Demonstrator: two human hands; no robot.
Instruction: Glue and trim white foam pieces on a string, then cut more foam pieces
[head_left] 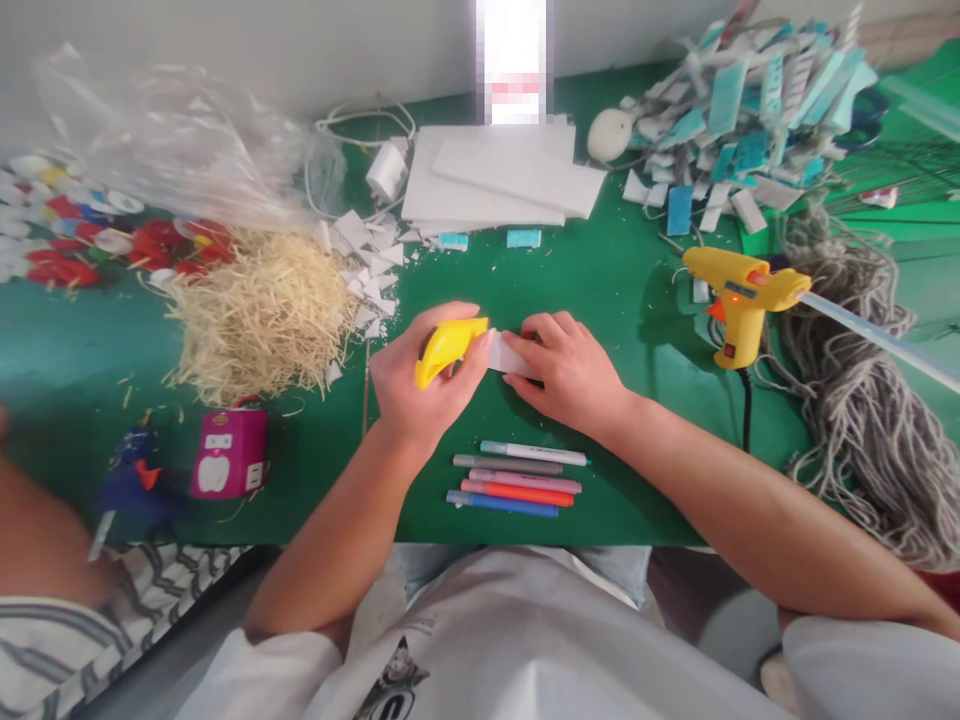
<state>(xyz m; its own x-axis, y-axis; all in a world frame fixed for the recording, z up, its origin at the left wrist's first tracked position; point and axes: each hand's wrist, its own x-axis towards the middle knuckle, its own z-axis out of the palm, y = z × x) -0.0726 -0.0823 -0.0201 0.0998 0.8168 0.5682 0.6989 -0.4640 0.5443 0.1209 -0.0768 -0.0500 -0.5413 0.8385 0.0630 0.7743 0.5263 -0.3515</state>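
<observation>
At the far left a pink box (227, 452) sits on the green table (615, 300), with a heap of pale straw (262, 315) just behind it. The left hand (424, 375) is curled around a yellow cutter (448, 348), its tip touching a small white foam piece (510, 357). The right hand (566, 365) lies flat over that piece, fingers pressing it to the table (most of it is hidden beneath them). Coloured markers (517, 478) lie in a row near the wrists. Further right stands a yellow glue gun (739, 300), beside grey yarn (862, 400).
</observation>
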